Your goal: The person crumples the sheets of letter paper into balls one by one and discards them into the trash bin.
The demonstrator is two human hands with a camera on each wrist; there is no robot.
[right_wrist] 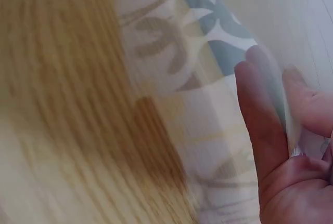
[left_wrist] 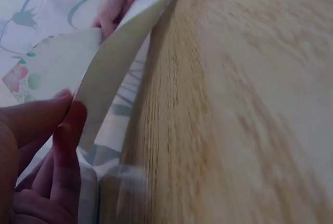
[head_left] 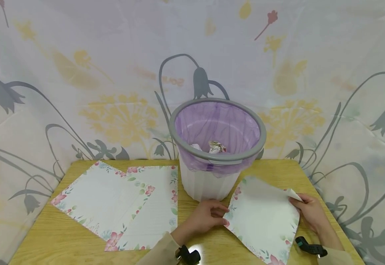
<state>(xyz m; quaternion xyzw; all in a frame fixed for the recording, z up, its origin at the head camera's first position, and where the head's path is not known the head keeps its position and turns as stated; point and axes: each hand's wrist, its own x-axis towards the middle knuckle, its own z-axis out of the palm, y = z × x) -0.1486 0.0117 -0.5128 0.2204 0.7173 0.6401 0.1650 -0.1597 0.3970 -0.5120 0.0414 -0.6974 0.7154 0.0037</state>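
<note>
A sheet of white paper with a flowered border (head_left: 262, 217) is held between both hands at the front right of the table. My left hand (head_left: 209, 217) pinches its left edge between thumb and fingers, as the left wrist view (left_wrist: 47, 146) also shows. At the opposite edge my right hand (head_left: 311, 213) grips the paper near its far right corner, which curls over. In the right wrist view the right hand (right_wrist: 291, 146) has the thin sheet between thumb and fingers. The sheet is bowed and its near edge reaches the bottom of the head view.
Behind the hands stands a white bin with a grey rim (head_left: 262, 132) and a purple liner (head_left: 219, 114); crumpled paper (head_left: 216, 147) lies inside. To the left, two more flowered sheets (head_left: 93, 198) overlap on the wooden table (head_left: 53, 235). A printed cloth (head_left: 112, 44) hangs behind.
</note>
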